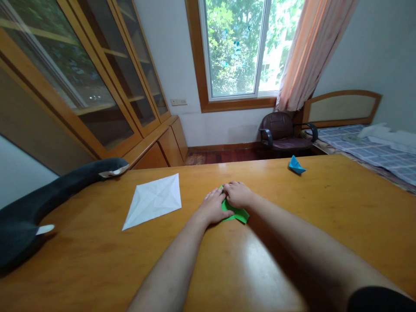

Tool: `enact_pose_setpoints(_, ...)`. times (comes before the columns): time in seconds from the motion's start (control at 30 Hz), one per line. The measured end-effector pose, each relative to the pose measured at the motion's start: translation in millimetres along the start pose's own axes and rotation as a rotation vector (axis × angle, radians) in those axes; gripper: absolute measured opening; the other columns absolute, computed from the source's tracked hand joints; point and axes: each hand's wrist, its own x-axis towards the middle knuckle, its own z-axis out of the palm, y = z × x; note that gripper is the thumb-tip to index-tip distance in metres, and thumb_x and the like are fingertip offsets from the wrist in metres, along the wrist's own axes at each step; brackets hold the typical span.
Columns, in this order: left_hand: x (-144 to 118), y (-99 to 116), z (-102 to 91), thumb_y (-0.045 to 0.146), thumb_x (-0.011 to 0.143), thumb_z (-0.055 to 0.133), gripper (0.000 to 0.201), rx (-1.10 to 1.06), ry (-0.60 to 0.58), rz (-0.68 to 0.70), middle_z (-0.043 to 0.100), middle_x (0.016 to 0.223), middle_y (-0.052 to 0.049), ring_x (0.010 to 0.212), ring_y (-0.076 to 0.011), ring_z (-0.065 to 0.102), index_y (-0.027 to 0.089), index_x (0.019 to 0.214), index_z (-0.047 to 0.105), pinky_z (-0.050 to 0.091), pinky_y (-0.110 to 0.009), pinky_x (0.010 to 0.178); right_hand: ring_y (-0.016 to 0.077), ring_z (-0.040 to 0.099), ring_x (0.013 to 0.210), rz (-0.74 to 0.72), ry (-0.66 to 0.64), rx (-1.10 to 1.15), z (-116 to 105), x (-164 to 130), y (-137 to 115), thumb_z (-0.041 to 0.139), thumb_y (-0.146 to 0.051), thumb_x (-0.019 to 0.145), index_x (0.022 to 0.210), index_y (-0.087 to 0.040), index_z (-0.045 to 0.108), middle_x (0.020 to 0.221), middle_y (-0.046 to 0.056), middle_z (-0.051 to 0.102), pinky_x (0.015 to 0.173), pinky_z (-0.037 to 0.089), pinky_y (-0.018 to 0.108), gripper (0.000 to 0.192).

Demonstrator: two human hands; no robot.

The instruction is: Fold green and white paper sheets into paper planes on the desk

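Green paper [241, 214] is out in the middle of the table [107, 268], partly covered by both hands. Left hand [212, 207] is pretty flat on it, thumb spread apart from the fingers. Right hand [238, 194] is curled over the far part; can't tell if its fingers are clamped or just pressing. Creased white sheet [157, 200] off left, folded blue paper [296, 165] by the far edge, then a chair [281, 128] and window [235, 52].
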Motion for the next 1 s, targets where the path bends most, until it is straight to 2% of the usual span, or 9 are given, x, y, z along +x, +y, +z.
enact_pose_setpoints(0.17,-0.6,-1.1,0.8,0.065,0.072,0.06,0.089,-0.002,0.003,0.013,0.026,0.158,-0.008,0.143,-0.0325,0.026,0.024,0.147,0.035,0.024,-0.046,0.117,0.0246,0.053,0.115,-0.034,0.023,0.052,2.0,-23.1,1.0,0.046,-0.019,0.083,0.116,-0.014,0.059,0.118,0.014,0.064,0.097,0.036,0.036,0.036)
enact_pose_setpoints(0.4,-1.8,-0.3,-0.6,0.066,0.071,0.06,0.087,0.008,-0.01,-0.008,0.026,0.157,-0.01,0.143,-0.0328,0.025,0.023,0.144,0.04,0.023,-0.047,0.117,0.026,0.052,0.117,-0.027,0.045,0.028,6.1,-61.0,-3.2,0.045,-0.024,0.087,0.123,-0.012,0.056,0.122,0.017,0.062,0.101,0.032,0.04,0.039)
enact_pose_setpoints(0.53,-1.6,-0.2,-1.2,0.064,0.071,0.06,0.085,0.007,-0.017,-0.013,0.025,0.158,-0.009,0.144,-0.0318,0.024,0.022,0.143,0.041,0.022,-0.045,0.117,0.0262,0.052,0.116,-0.063,0.051,-0.015,4.7,-71.8,-8.9,0.044,-0.019,0.087,0.114,-0.013,0.06,0.116,0.016,0.064,0.102,0.029,0.043,0.032)
enact_pose_setpoints(0.67,-0.9,-1.7,-0.2,0.066,0.072,0.059,0.088,0.015,-0.013,-0.008,0.023,0.158,-0.01,0.144,-0.032,0.024,0.02,0.144,0.04,0.022,-0.045,0.117,0.0253,0.057,0.106,-0.028,0.034,-0.041,0.2,-77.6,-13.6,0.041,-0.018,0.089,0.102,-0.013,0.062,0.103,0.014,0.068,0.1,0.03,0.041,0.025)
enact_pose_setpoints(1.0,-0.2,-1.7,0.1,0.068,0.072,0.059,0.09,0.015,-0.022,-0.023,0.021,0.159,-0.009,0.145,-0.0307,0.021,0.021,0.145,0.038,0.02,-0.044,0.118,0.0261,0.062,0.093,-0.012,-0.06,-0.071,-9.3,-94.6,-15.1,0.044,-0.014,0.083,0.098,-0.014,0.064,0.096,0.015,0.069,0.097,0.032,0.04,0.025)
